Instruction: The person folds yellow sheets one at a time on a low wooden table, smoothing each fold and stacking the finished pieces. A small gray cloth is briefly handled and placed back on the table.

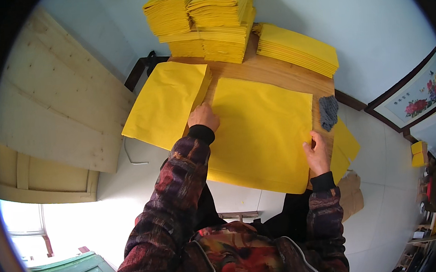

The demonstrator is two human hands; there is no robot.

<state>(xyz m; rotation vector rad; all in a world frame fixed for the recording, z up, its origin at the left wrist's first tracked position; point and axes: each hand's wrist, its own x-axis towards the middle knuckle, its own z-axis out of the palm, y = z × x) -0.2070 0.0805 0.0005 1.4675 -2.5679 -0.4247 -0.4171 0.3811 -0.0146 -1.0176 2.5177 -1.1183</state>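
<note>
A wide yellow sheet (261, 133) of paper or cloth lies flat on the wooden table in front of me, its near edge hanging over my lap. My right hand (319, 154) is at the sheet's right edge, thumb and fingers closed on it. At the left edge, my left hand (204, 118) is curled with its knuckles up, between the sheet and a folded yellow stack (167, 101). The left fingertips are partly hidden, so what they grip cannot be made out.
Tall piles of folded yellow pieces (219, 14) stand at the table's back, with a lower pile (298, 49) to their right. A grey crumpled cloth (328, 112) lies at the right edge of the table (274, 71). More yellow sheets (344, 147) show below that edge. A wooden board (53, 92) leans at left.
</note>
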